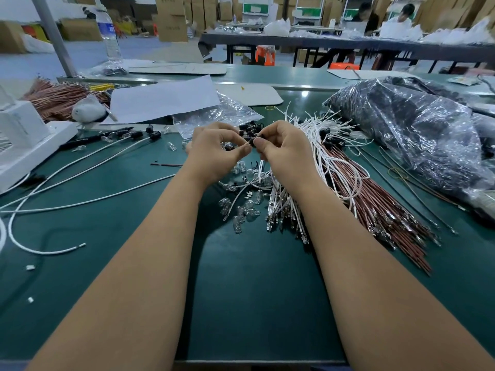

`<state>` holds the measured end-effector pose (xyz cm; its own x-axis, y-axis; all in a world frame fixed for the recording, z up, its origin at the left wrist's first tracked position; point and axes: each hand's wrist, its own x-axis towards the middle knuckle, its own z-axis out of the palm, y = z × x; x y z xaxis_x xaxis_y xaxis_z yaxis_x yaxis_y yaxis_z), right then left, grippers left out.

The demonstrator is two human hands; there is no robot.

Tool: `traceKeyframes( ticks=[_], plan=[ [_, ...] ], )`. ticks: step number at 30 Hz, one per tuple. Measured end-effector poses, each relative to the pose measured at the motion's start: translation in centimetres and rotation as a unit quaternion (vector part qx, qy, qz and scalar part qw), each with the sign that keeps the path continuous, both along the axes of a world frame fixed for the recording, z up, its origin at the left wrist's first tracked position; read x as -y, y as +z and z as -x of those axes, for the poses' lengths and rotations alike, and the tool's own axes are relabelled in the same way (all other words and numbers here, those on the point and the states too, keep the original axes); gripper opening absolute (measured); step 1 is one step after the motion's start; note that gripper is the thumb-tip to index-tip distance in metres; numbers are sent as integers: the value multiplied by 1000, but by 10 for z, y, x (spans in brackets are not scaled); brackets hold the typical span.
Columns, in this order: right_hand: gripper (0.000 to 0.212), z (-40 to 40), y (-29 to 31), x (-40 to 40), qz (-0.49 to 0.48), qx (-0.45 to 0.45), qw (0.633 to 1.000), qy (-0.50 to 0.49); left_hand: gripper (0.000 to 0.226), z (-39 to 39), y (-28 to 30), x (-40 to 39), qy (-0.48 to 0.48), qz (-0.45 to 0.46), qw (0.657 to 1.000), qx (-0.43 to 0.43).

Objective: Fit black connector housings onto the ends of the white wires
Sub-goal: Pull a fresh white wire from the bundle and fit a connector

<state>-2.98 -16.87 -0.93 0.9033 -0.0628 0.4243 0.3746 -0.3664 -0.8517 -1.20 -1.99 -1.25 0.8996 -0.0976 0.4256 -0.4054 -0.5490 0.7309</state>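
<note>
Left hand: the left hand [214,145] sat just left of centre, its grip curled, thumb and forefinger pinching a white wire end at the meeting point of both hands.
Right hand: the right hand [281,148] faced it, touching fingertip to fingertip, its grip pinching a black connector housing [253,140].
White wires: a thick bundle of white wires [316,145] fanned out at 2 o'clock from the hands, running under the right wrist toward 5 o'clock.
Brown wires: brown wires [375,204] lay beside that bundle, at 4 o'clock.
Loose housings: a small heap of black housings [249,129] rested at 12 o'clock, just beyond the fingers.
Clear bulbs: clear bulbs [238,212] were scattered at 6 o'clock below the hands.
Finished pieces: wires capped in black [154,135] lay at 9 to 10 o'clock on the green desk [254,290].
Plastic bag: a dark-filled plastic bag [417,129] sat at 3 o'clock.
</note>
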Motion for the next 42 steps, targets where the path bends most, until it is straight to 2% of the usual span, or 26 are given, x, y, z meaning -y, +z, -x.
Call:
traceKeyframes(
  ticks=[5, 12, 17, 22, 33, 37, 42],
  plan=[
    [9, 0, 0, 0, -2, 6, 1000, 9, 10, 2, -1, -1, 24, -3, 1000, 2],
    [25, 3, 2, -4, -82, 9, 990, 112, 14, 6, 0, -1, -16, 113, 993, 37],
    [36, 4, 3, -2, -100, -1, 987, 126, 16, 4, 0, 0, -30, 171, 985, 23],
    [37, 5, 4, -2, -127, -6, 982, 141, 17, 5, 1, 1, -55, 223, 973, 8],
    [34, 3, 6, -2, -118, 5, 984, 134, 24, 9, 5, 0, -69, 234, 970, 0],
    [29, 4, 7, -1, -125, 9, 984, 130, 20, 8, 5, 0, -70, 226, 972, 4],
    [21, 2, 7, -3, -106, 37, 991, 71, 15, 6, 2, 1, -76, 202, 977, 0]
  ],
)
